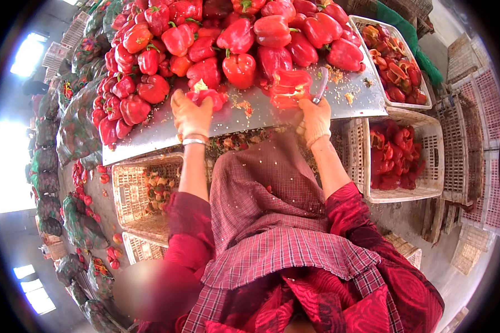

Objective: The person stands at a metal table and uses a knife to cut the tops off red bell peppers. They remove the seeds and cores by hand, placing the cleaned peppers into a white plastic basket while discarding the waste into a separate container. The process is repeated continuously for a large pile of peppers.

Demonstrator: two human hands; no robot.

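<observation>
On a metal table (350,106) lies a large heap of red bell peppers (238,70). My left hand (193,114), in a light glove, holds a cut piece of red bell pepper (208,96) with pale core and seeds showing. My right hand (316,118), gloved too, grips a small knife (323,83), its curved part pointing up and away from me. Just left of that hand is an opened red pepper piece (291,88), its ribbed inside showing; whether the fingers hold it cannot be told. Seeds and scraps (245,107) lie on the metal between the hands.
At the right, a plastic crate (435,166) holds red pepper pieces, and a white tray (429,89) above it holds more cut pieces. Below the table's left edge stands a crate (127,200) with scraps. Filled net sacks (79,120) line the left; stacked crates (454,145) stand far right.
</observation>
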